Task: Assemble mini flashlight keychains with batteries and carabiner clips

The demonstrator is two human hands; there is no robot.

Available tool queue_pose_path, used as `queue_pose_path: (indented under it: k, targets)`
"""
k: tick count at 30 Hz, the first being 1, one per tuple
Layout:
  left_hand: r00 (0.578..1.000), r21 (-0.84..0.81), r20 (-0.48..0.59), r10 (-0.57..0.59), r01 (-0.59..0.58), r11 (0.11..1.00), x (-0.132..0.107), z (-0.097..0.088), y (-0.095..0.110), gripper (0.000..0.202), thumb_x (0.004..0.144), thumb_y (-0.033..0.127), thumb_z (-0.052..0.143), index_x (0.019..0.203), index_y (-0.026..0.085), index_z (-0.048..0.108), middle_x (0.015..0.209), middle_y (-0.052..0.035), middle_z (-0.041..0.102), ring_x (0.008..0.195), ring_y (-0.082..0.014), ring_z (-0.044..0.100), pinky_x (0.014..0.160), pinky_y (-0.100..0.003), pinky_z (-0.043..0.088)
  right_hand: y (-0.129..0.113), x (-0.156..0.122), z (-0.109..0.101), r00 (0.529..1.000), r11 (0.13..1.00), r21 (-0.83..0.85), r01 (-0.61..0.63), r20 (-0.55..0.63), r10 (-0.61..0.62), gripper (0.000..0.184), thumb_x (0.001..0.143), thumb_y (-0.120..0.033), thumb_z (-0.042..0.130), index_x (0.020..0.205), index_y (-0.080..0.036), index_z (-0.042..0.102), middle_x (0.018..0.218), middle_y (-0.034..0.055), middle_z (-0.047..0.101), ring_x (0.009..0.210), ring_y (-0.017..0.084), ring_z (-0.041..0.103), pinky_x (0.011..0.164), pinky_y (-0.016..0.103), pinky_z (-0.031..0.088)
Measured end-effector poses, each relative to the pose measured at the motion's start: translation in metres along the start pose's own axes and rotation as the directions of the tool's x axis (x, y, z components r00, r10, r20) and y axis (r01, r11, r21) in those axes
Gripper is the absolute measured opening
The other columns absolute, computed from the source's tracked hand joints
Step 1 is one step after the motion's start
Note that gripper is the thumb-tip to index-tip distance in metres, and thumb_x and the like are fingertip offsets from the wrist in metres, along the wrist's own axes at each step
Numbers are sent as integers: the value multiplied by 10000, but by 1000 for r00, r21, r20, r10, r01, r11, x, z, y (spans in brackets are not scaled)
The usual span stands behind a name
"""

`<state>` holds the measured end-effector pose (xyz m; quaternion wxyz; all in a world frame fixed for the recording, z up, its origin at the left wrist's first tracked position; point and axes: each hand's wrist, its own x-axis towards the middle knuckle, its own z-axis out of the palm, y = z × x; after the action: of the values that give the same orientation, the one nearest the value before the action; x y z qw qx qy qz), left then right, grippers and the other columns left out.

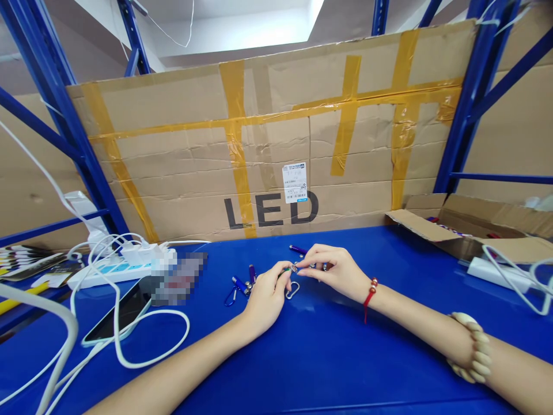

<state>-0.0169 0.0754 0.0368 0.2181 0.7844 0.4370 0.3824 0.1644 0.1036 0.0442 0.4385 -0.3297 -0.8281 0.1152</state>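
My left hand (266,294) is closed, thumb and fingers pinched round a small keychain that it mostly hides. A silver carabiner (294,290) hangs out below those fingertips. Opposite it, my right hand (330,270) pinches a tiny shiny metal piece (294,267), possibly a ring, where the fingertips of both hands nearly meet. Left of my left hand lie several small blue and purple metal tubes (240,286), like mini flashlights, one with a blue carabiner (230,298). Another purple tube (297,249) lies behind my right hand, which partly covers it.
A blue tabletop (345,357) carries everything. At left are a white power strip (116,271), looping white cables (118,346) and a phone (123,314). An open cardboard box (458,245) and a white adapter (499,275) sit at right. A taped cardboard sheet (185,184) stands behind.
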Motion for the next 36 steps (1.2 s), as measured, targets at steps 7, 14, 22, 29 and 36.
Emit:
queue_pose_path:
  k: [7,14,22,29,36]
  targets:
    - [1000,2,12,27,-28,1000,0,2,-2,264,886,277,304,964,188,540,627,27,550,592,-117,512,613,-222,373,-1,-1,0,1000,999,-36,6,23,-6,277,762,-455,588,885,-230,694,809,30,615,491,72,456,522,214,380]
    - [999,11,25,41,-42,999,-1,2,-2,274,889,281,299,986,195,540,631,27,552,592,-115,510,601,-212,366,-1,0,-2,999,1000,-17,17,33,-16,279,766,-459,581,861,-229,706,798,36,612,536,89,503,535,217,386]
    - [996,-7,69,62,-62,998,0,2,-1,263,888,265,296,957,186,537,601,34,508,586,-114,492,613,-214,361,-3,2,-5,998,996,86,-26,54,21,306,693,-486,640,783,-205,722,753,34,601,480,72,466,491,219,390]
    - [998,17,60,19,-20,1000,-2,1,-1,232,887,266,295,885,196,516,623,41,528,596,-112,500,629,-215,360,-3,5,-6,992,964,256,-72,118,42,255,674,-414,682,749,-172,713,735,50,622,563,111,543,515,228,436]
    - [997,29,69,21,-23,999,-2,1,-1,230,887,271,294,889,203,514,628,43,535,603,-113,509,629,-212,360,-2,5,-4,996,971,235,-45,92,24,230,677,-387,689,730,-165,710,705,45,626,548,106,541,498,224,436]
